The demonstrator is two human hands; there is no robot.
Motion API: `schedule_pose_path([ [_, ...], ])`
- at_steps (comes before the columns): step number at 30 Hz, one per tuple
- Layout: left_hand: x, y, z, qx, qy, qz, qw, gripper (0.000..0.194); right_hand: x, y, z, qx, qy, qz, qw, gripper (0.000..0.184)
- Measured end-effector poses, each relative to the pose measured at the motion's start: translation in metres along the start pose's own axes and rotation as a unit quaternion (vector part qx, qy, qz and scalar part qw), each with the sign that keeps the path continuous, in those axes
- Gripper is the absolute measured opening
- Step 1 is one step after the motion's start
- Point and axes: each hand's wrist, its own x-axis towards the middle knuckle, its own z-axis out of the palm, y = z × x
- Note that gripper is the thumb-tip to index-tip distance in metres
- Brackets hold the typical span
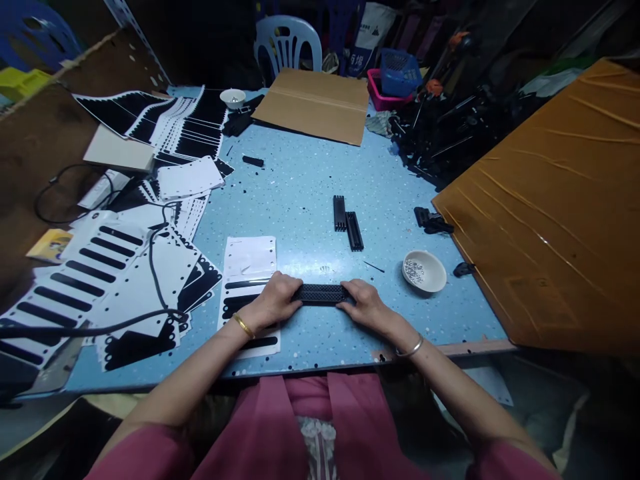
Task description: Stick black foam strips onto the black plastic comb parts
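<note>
- Head view, the only one: my left hand (pixel 273 301) and right hand (pixel 367 307) are both closed over the ends of a ribbed black bar (pixel 320 294), fingers together and pressing down, not spread.
- The bar lies crosswise in front of me. My fingers hide both its ends, so I can't make out its full length or tell whether it touches the blue table (pixel 300 200).
- Just left of the bar, a striped paper (pixel 249 267) runs under my left hand, partly hidden.
- Beyond the bar lie two black combs (pixel 347 223), side by side.
- Right of the bar sits a bowl (pixel 424 271) of shiny bits, too small to make out.
- Further left, a heap of printed sheets (pixel 120 280) overlaps, and the picture's edge cuts it off.
</note>
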Motion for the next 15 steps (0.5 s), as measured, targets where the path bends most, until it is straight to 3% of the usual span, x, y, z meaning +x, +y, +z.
schedule_pose_path([
  [4,-0.013,0.005,-0.005,0.016,0.007,0.026,1.0,0.027,0.011,0.003,-0.021,0.046,-0.064,0.01,0.997,0.054],
  [6,-0.015,0.004,-0.008,0.003,0.01,0.03,0.999,0.042,0.03,0.014,-0.038,0.041,-0.031,0.073,0.996,0.051],
  [8,-0.007,0.002,-0.012,-0.013,0.015,0.02,1.0,0.056,0.055,0.028,-0.052,-0.032,0.014,0.148,0.988,0.049],
  [12,0.053,-0.003,-0.023,-0.056,0.043,-0.057,0.996,0.045,0.105,0.052,-0.059,-0.152,0.0,0.222,0.963,0.061],
  [15,0.125,-0.007,-0.031,-0.029,0.077,-0.141,0.987,0.041,0.123,0.064,-0.051,-0.123,-0.022,0.243,0.962,0.038],
])
